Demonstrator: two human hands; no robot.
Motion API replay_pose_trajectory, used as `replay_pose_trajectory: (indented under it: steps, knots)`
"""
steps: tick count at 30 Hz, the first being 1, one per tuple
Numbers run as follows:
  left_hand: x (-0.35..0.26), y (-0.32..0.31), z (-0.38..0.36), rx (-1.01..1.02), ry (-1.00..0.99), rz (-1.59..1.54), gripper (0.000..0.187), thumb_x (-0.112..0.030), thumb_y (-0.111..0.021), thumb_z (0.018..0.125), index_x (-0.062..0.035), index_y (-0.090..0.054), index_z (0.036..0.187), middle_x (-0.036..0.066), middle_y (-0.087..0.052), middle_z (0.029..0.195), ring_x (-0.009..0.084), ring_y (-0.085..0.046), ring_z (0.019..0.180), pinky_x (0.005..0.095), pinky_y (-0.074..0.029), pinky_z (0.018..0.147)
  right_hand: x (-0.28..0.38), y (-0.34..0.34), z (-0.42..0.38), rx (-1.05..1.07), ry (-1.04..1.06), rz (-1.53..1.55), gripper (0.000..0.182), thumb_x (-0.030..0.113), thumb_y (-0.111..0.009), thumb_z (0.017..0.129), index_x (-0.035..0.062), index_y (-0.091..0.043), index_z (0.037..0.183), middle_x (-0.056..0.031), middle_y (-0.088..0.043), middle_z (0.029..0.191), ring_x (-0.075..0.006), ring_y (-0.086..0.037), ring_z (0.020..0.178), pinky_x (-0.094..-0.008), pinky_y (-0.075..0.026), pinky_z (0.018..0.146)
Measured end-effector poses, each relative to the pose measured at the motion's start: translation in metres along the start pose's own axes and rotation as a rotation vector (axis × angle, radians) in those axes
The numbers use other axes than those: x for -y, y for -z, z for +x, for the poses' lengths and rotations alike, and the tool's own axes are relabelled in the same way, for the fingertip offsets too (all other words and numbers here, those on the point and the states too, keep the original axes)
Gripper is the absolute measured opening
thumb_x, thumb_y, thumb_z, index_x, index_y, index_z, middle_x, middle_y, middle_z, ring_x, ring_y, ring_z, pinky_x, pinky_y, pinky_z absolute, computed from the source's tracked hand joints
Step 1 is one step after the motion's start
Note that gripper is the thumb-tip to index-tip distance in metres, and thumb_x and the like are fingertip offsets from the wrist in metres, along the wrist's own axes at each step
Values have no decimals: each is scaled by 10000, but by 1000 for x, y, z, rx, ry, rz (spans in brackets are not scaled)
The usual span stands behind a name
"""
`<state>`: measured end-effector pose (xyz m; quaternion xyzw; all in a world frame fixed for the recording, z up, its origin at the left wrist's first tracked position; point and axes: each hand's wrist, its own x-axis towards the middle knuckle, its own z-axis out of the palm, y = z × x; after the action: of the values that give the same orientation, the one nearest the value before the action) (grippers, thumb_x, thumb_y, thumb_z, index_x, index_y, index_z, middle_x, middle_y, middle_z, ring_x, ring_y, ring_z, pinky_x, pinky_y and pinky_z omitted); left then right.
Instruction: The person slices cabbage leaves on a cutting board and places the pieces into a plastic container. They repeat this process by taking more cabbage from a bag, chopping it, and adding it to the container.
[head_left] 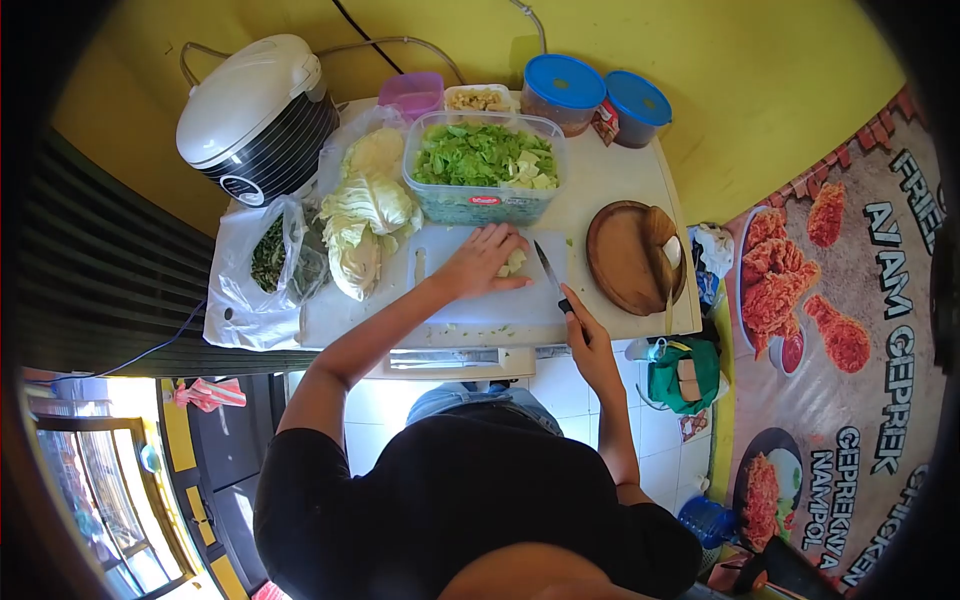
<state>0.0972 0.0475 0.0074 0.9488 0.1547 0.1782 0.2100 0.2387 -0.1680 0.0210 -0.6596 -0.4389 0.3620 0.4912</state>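
Observation:
My left hand [484,262] lies over a small pile of cut cabbage [513,263], its fingers curved around the pieces and partly hiding them. Beneath it is a white cutting board [455,300] with small green scraps along its near edge. In my right hand [590,345] is a knife [549,268] with a black handle, its blade pointing away from me just right of the cabbage. Behind the board stands a clear plastic container [485,205] of chopped lettuce [465,152] with some pale cabbage pieces. Cabbage heads [370,205] lie left of the board.
A wooden plate [612,270] with a wooden pestle sits at right. Two blue-lidded tubs [565,80], a purple bowl [412,92] and a small white container [478,98] line the back. A rice cooker [255,120] and a plastic bag of greens [275,255] are at left.

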Motion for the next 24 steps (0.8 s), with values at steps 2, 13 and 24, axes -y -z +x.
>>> replay_pose_trajectory:
  steps: [2, 13, 24]
  knots:
    - [3, -3, 7, 48, -60, -18, 322, -362, -670, 860, -92, -568, 1002, 97, -542, 1025, 304, -561, 1003, 435, -453, 874, 2, 1, 2, -1, -8, 10, 430, 130, -436, 1019, 125, -436, 1449, 62, -324, 683, -43, -311, 613, -196, -296, 551]
    - [-13, 27, 24, -194, -234, -54, 306, -240, -602, 922, -67, -533, 678, 78, -523, 585, 282, -545, 512, 402, -455, 488, 6, 0, 10, 3, -83, 32, 408, 127, -460, 1009, 135, -481, 1416, 29, -419, 766, -67, -339, 681, -203, -350, 629]
    - [-16, 105, 139, -209, 3, -503, 427, -270, -396, 1037, -15, -556, 735, 115, -538, 714, 221, -556, 695, 346, -440, 667, 16, -5, 15, 9, -103, 68, 405, 103, -460, 1003, 127, -490, 1406, 11, -519, 873, -60, -354, 677, -191, -356, 627]
